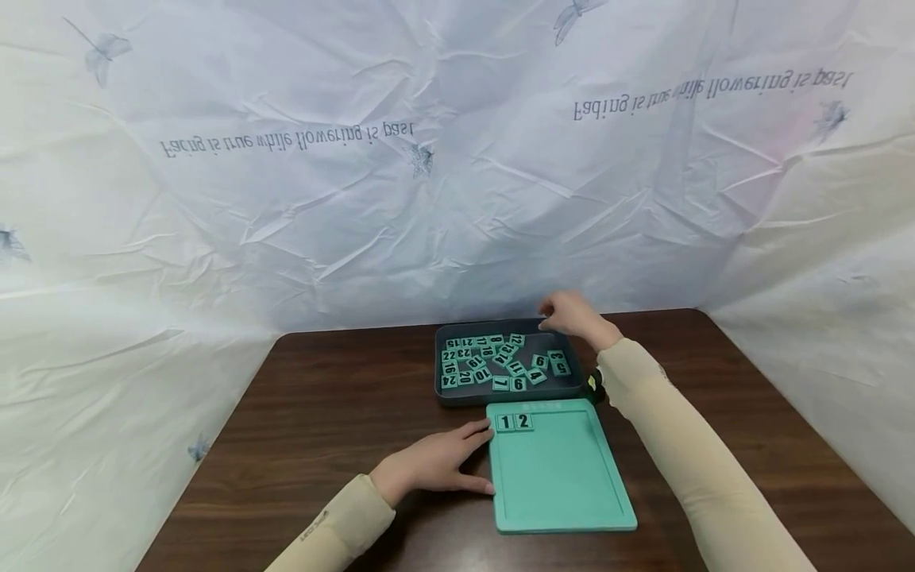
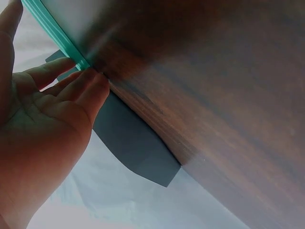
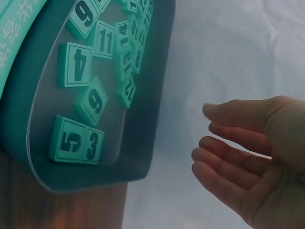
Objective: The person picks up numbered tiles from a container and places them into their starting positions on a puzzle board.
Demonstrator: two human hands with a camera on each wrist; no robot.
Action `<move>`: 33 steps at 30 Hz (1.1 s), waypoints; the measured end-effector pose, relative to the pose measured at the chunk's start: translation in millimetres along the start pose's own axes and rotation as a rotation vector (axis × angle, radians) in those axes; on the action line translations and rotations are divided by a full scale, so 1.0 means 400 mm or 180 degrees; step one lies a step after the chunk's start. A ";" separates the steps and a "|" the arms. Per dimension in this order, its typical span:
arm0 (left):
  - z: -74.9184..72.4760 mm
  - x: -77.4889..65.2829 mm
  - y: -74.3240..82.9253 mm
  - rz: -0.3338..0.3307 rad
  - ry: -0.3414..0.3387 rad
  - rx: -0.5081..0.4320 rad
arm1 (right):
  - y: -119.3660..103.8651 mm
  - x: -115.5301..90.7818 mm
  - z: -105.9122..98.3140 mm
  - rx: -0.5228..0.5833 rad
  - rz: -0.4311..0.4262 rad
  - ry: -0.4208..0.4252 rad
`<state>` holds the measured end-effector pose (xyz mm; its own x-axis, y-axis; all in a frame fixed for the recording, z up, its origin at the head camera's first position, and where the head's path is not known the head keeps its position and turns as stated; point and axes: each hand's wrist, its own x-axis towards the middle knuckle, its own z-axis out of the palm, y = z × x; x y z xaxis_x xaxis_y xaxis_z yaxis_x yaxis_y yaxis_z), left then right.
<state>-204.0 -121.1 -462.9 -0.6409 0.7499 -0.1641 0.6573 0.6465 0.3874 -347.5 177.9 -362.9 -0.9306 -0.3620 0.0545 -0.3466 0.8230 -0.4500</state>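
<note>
My left hand (image 1: 446, 461) rests at the left edge of a green board (image 1: 561, 477), thumb and fingers spread and touching its side. Number tiles 1 (image 1: 505, 423) and 2 (image 1: 524, 422) sit side by side in the board's top left corner. My right hand (image 1: 572, 314) hovers over the far right corner of a dark grey tray (image 1: 465, 396), fingers loosely bent with nothing between them in the right wrist view. Below it in the tray lie tiles 3 (image 3: 93, 146) and 5 (image 3: 70, 141), next to each other, with several other number tiles.
The tray stands just behind the board on a dark brown wooden table (image 1: 314, 429). A small black and yellow object (image 1: 595, 384) shows by the right forearm, at the tray's right side. White printed sheeting (image 1: 429, 199) hangs behind the table and along both sides.
</note>
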 end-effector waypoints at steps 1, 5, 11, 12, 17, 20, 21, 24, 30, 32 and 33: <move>0.000 0.000 0.001 -0.0002 -0.0006 -0.0001 | 0.003 0.004 0.005 0.0005 0.0025 -0.0042; 0.002 0.001 0.003 -0.0003 -0.0017 -0.0007 | 0.015 0.015 0.024 0.0018 0.0110 -0.0196; 0.005 0.004 0.007 0.0018 -0.0038 -0.0018 | 0.043 0.020 0.058 0.0010 0.0249 -0.0506; 0.005 0.004 0.008 0.0015 -0.0040 -0.0021 | 0.049 0.019 0.064 -0.0017 0.0271 -0.0572; 0.009 0.003 0.008 -0.0010 -0.0044 -0.0058 | 0.067 0.014 0.090 -0.0219 0.0276 -0.0793; 0.009 0.004 0.008 -0.0032 -0.0044 -0.0105 | 0.067 0.013 0.095 -0.0226 0.0323 -0.0839; 0.009 0.004 0.008 -0.0045 -0.0043 -0.0119 | 0.066 0.013 0.096 -0.0215 0.0344 -0.0858; 0.005 0.006 0.007 -0.0075 -0.0059 -0.0172 | 0.061 0.017 0.099 -0.0275 0.0392 -0.0918; -0.006 0.004 0.014 -0.0007 -0.0129 -0.0310 | 0.067 0.023 0.110 -0.0467 0.0422 -0.0945; -0.010 0.003 0.017 -0.0005 -0.0135 -0.0382 | 0.066 0.026 0.110 -0.0495 0.0406 -0.0938; -0.012 0.002 0.016 -0.0003 -0.0127 -0.0401 | 0.063 0.027 0.108 -0.0512 0.0406 -0.0940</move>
<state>-202.3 -116.9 -456.2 -0.6234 0.7560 -0.1996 0.6001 0.6263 0.4977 -361.3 175.9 -412.2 -0.9015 -0.3434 -0.2635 -0.2657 0.9197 -0.2892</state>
